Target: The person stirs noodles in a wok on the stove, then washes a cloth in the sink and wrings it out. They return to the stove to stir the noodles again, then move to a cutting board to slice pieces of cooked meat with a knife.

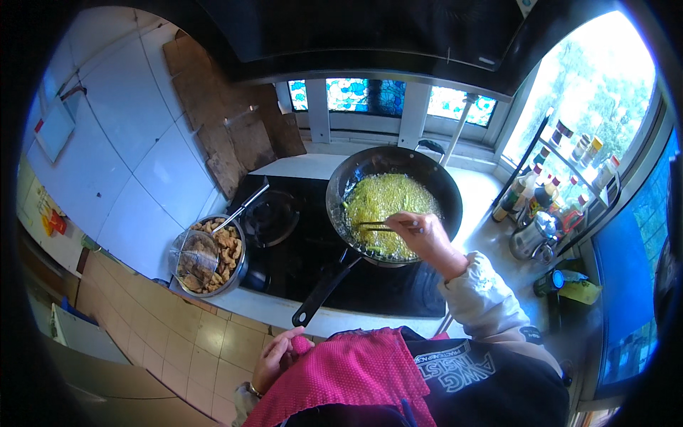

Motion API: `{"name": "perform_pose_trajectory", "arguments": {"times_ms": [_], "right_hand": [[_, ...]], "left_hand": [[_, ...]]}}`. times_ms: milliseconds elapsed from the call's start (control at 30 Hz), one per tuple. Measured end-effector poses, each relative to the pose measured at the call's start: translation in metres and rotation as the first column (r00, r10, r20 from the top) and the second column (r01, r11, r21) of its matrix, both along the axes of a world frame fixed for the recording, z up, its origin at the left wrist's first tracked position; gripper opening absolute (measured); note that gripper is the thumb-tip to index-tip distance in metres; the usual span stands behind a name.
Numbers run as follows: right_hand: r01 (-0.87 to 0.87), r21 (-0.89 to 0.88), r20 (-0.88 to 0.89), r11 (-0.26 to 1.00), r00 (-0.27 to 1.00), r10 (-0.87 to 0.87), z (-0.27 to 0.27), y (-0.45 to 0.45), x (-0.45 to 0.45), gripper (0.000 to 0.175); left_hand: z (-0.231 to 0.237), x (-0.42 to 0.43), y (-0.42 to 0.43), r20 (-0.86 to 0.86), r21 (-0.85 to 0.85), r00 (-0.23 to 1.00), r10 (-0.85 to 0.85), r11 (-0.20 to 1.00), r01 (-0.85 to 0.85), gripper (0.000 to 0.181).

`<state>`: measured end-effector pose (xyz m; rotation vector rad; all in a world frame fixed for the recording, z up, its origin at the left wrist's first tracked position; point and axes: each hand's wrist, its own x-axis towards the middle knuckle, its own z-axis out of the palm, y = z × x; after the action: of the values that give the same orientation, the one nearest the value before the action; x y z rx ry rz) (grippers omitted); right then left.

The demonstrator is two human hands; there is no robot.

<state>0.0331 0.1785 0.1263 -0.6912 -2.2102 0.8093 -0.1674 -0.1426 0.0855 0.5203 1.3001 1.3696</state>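
Observation:
My right hand point(421, 237) grips a pair of dark chopsticks point(376, 224), their tips over the left part of a black wok point(447, 184). Bubbling yellow-green oil point(392, 200) fills the wok's bottom, with a few green pieces point(346, 204) at its edge; what else lies under the foam is hidden. The wok's long black handle point(323, 293) points towards me. Close to my body, my left hand point(275, 355) holds a bunched end of a pink dotted cloth point(347, 368), which drapes across my front.
Left of the black cooktop point(299, 267), a metal bowl point(241, 267) holds browned fried pieces point(229, 248), with a wire skimmer point(195, 256) resting on top. Sauce bottles point(547, 192) and a metal pot point(533, 235) stand at right. Cardboard point(235, 128) leans behind. A range hood point(363, 32) hangs overhead.

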Motion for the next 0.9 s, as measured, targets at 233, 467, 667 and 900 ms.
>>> {"name": "perform_pose_trajectory", "arguments": {"times_ms": [233, 467, 667, 900], "right_hand": [[0.257, 0.033, -0.02, 0.966, 0.966, -0.257, 0.026, 0.035, 0.065, 0.016], [0.506, -0.367, 0.125, 0.78, 0.858, -0.498, 0.06, 0.059, 0.115, 0.033], [0.382, -0.614, 0.039, 0.691, 0.889, -0.457, 0.001, 0.091, 0.085, 0.031], [0.311, -0.634, -0.164, 0.708, 0.84, -0.517, -0.04, 0.114, 0.029, 0.041]], "left_hand": [[0.002, -0.001, 0.002, -0.03, -0.014, 1.0, 0.007, 1.0, -0.007, 0.039], [-0.007, -0.004, 0.0, 0.011, -0.001, 1.0, 0.011, 1.0, -0.011, 0.039], [-0.001, -0.004, 0.002, 0.022, 0.001, 1.0, -0.006, 1.0, 0.006, 0.04], [-0.001, -0.004, -0.001, 0.022, 0.014, 1.0, -0.02, 1.0, 0.019, 0.041]]}}
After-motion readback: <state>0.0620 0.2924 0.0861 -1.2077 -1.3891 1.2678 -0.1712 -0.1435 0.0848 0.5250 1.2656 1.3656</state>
